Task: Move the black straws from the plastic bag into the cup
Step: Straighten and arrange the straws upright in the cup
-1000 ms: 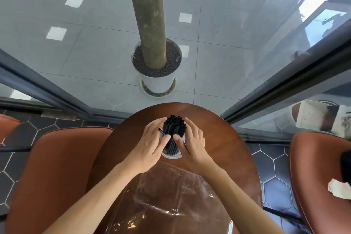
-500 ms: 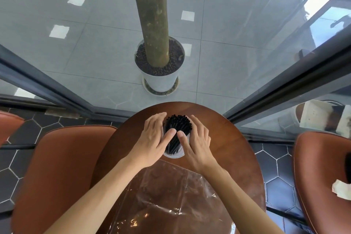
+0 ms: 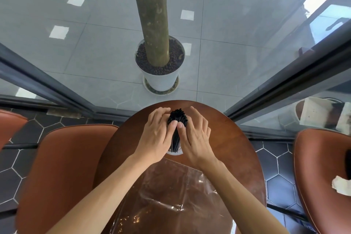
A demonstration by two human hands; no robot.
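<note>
Nearest, bottom centre, the bag [image 3: 171,195] lies flat on the table [image 3: 228,138]. Beyond it, at frame centre, left hand [image 3: 155,137] and right hand [image 3: 195,138] press together around straws [image 3: 177,119] standing in the cup [image 3: 175,152].

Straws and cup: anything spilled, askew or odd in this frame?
Nothing stands out. The black straws stand bundled in the cup, with the left hand and right hand cupped around them. The plastic bag lies flat on the table, with no straws seen inside it.
</note>
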